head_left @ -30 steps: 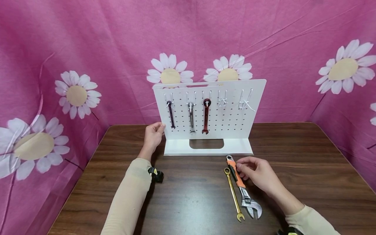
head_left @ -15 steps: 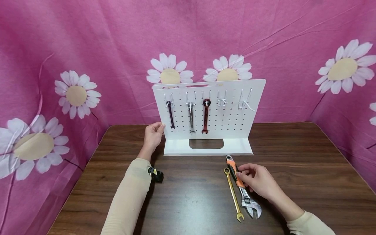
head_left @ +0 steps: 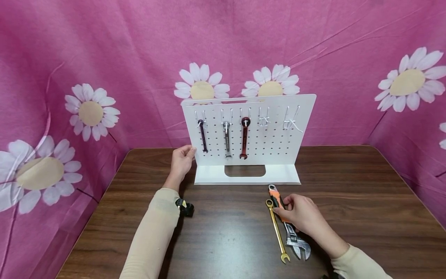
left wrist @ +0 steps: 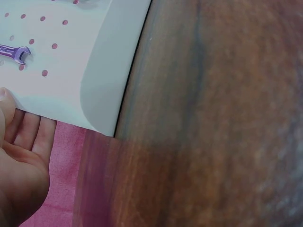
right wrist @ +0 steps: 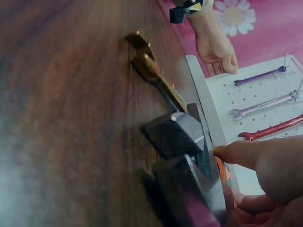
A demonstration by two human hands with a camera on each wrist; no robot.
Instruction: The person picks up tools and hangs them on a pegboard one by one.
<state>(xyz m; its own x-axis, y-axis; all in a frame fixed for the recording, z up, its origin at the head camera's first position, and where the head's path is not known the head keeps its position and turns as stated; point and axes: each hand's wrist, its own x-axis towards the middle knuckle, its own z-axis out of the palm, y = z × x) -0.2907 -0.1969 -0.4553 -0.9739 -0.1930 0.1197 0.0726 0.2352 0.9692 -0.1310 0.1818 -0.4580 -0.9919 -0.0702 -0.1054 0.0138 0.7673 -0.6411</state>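
My left hand point(head_left: 182, 161) holds the left edge of the white pegboard stand point(head_left: 209, 171), thumb in front and fingers behind, as the left wrist view shows. Flat on the table lies an adjustable wrench point(head_left: 292, 235) with an orange and black handle, its jaw end toward me. My right hand point(head_left: 302, 215) grips that handle, thumb across to its left side and fingers along its right. Close by on the left is a gold combination wrench point(head_left: 277, 232). In the right wrist view, the adjustable wrench's metal head point(right wrist: 184, 142) looms large and the thumb touches the handle.
A purple wrench point(head_left: 203, 137), a silver wrench point(head_left: 227, 139) and a red wrench point(head_left: 244, 139) hang on the board. To their right are two bare white hooks point(head_left: 263, 121). A pink flowered cloth point(head_left: 146, 77) surrounds the dark wooden table point(head_left: 223, 232).
My right hand has moved down along the adjustable wrench's handle and inward, its thumb now crossing the handle. Both loose wrenches stay in place, as does my left hand on the pegboard.
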